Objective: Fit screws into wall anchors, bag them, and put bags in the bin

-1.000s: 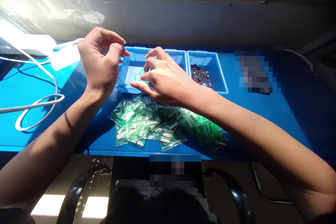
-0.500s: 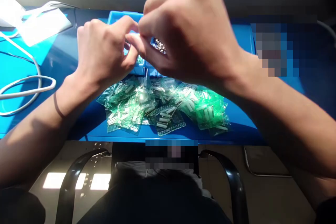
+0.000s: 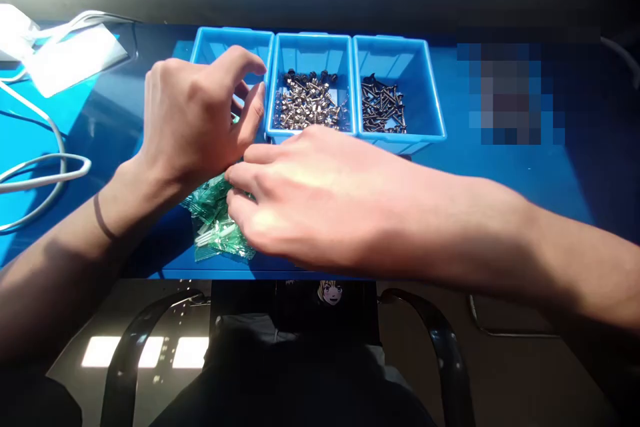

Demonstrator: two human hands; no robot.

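Note:
My left hand (image 3: 200, 113) is held over the near part of the left blue bin (image 3: 235, 37). Its thumb and index finger are curved, with a gap between their tips and nothing visible in it. My right hand (image 3: 310, 197) lies palm down over small clear green-tinted packets (image 3: 217, 233), its fingers pointing left, slightly bent and a little apart. White sticks show inside the packets. Most of the packet pile and the right fingertips' underside are hidden by that hand. Left of it, several packets stay visible below my left wrist.
The middle blue bin (image 3: 315, 47) holds short silvery screws with some dark heads. Dark screws (image 3: 385, 107) lie in the right blue bin (image 3: 393, 53). White cable (image 3: 60, 140) and white paper (image 3: 75, 60) are at left. A chair arm (image 3: 447, 340) stands below the table.
My right hand has come down and nearer, from beside my left fingers to the packets, uncovering the bins. My left thumb and index finger have parted; that hand has barely moved.

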